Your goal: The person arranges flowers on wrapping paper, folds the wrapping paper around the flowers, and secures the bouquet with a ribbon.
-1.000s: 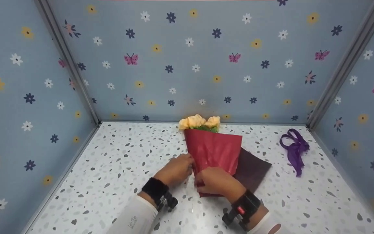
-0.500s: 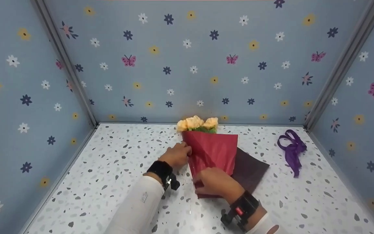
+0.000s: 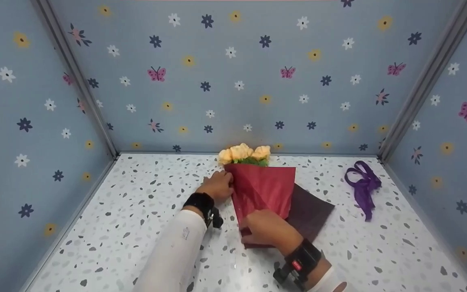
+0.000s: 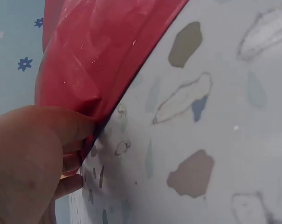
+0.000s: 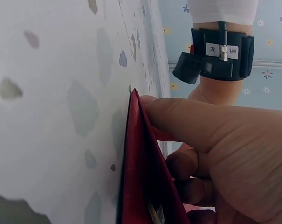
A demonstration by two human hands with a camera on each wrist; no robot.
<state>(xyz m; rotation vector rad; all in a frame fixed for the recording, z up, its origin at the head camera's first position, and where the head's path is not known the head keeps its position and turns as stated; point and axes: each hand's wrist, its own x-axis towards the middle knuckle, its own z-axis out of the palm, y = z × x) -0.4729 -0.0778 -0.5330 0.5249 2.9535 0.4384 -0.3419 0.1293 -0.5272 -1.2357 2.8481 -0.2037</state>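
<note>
A bouquet of peach-coloured flowers (image 3: 241,152) with green leaves pokes out of the top of red wrapping paper (image 3: 264,184). Part of the sheet, showing a dark maroon side (image 3: 310,211), spreads flat to the right. My left hand (image 3: 218,186) pinches the paper's upper left edge, with the thumb on the red face in the left wrist view. My right hand (image 3: 266,228), fingers curled, holds the narrow lower part of the wrap. In the right wrist view the folded red paper (image 5: 147,172) forms a pointed pocket beside the thumb; the stems are mostly hidden inside.
A purple ribbon (image 3: 364,190) lies looped on the speckled white table (image 3: 144,211), right of the bouquet. Blue panels with printed flowers and butterflies (image 3: 233,81) enclose the table at the back and both sides.
My left hand has moved up along the left edge of the red paper, from its middle to near the flowers. The right hand stays at the lower part of the wrap.
</note>
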